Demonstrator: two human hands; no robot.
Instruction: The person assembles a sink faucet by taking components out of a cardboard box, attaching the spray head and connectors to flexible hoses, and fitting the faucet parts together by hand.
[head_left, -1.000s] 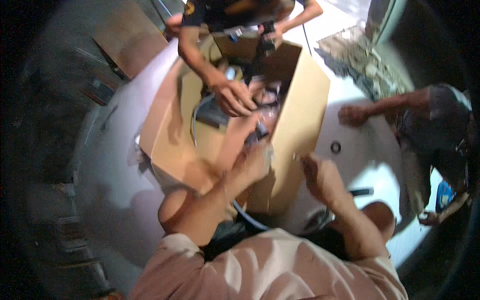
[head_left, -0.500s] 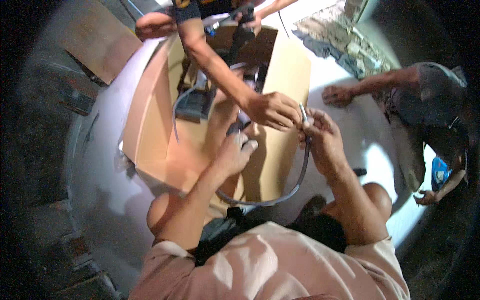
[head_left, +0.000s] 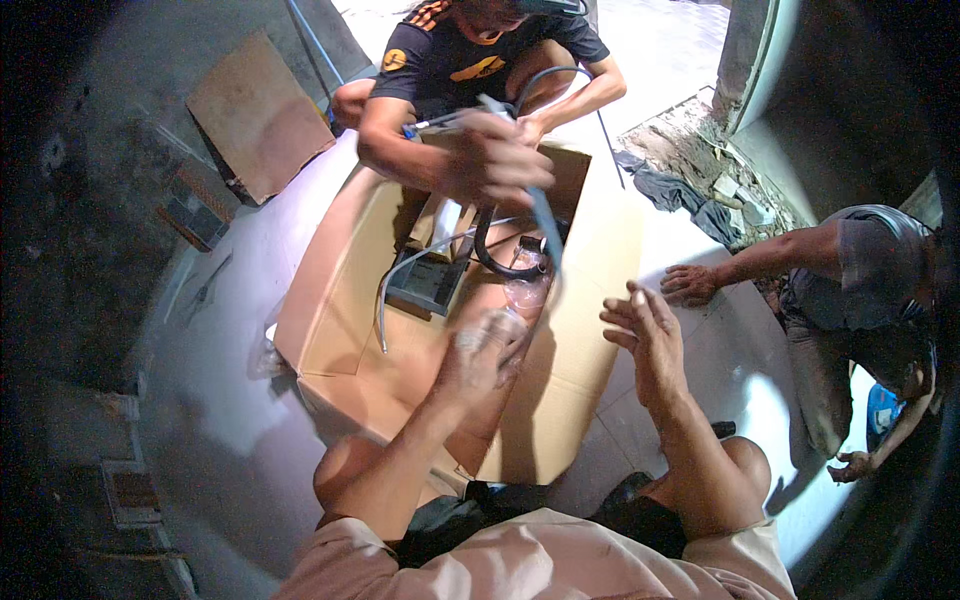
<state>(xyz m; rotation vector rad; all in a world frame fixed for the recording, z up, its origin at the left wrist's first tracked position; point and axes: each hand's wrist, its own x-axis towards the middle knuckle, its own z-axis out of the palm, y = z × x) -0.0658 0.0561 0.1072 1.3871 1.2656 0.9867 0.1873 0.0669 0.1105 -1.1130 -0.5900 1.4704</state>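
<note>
My left hand is over the near part of an open cardboard box, its fingers smeared by motion. A clear plastic-wrapped piece lies just past the fingertips; whether they touch it I cannot tell. To the right of the box's side my right hand is raised, fingers apart and nothing in them. Across the box, a co-worker's blurred hand grips a grey hose that hangs down. Inside the box are a dark boxy unit, a thin grey tube and a curved black hose.
The co-worker crouches at the box's far side. Another person's hand rests on the pale floor at right, near a blue container. Dark cloth and rubble lie at far right; a brown board stands at far left.
The grey hose has left my right hand and moved away in the co-worker's hand. My right fingers have spread. The dark piece at my left hand no longer shows there.
</note>
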